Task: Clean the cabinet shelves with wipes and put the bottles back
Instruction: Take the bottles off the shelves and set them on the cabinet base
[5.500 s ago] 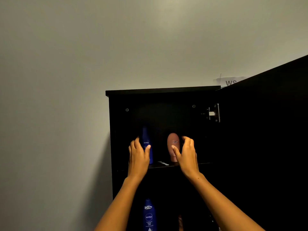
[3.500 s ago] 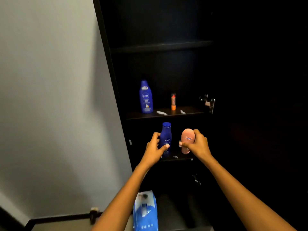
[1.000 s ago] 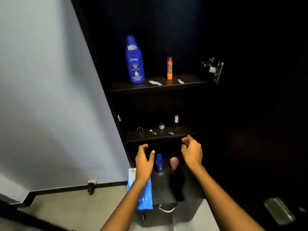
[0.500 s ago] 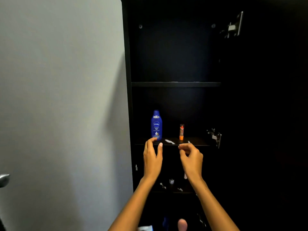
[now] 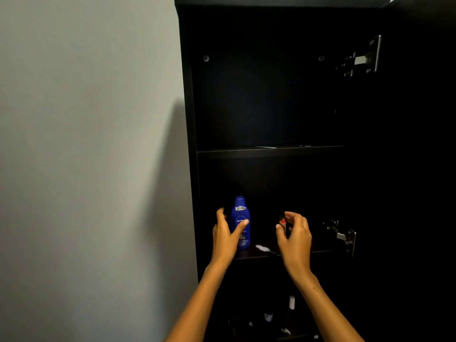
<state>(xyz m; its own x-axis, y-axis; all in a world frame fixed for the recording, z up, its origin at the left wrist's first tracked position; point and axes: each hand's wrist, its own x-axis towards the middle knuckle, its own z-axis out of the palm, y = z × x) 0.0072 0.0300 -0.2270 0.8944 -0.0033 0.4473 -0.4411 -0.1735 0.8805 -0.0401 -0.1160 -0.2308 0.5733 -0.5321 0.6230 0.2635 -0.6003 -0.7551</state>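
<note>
A blue lotion bottle stands upright on the second shelf of the black cabinet. My left hand is spread around it, thumb across its front and fingers to its left with a gap. A small orange tube stands to the right. My right hand curls its thumb and fingers round the tube, hiding most of it; contact is unclear. A white smear lies on the shelf between the two hands.
The top shelf shows nothing standing on it. Small nail polish bottles sit on the shelf below my arms. The open door and its metal hinge are at the right. A grey wall borders the left.
Both hands have risen from below the second shelf to the blue bottle and the orange tube. Before that they set a small blue bottle and a pink bottle down low.
</note>
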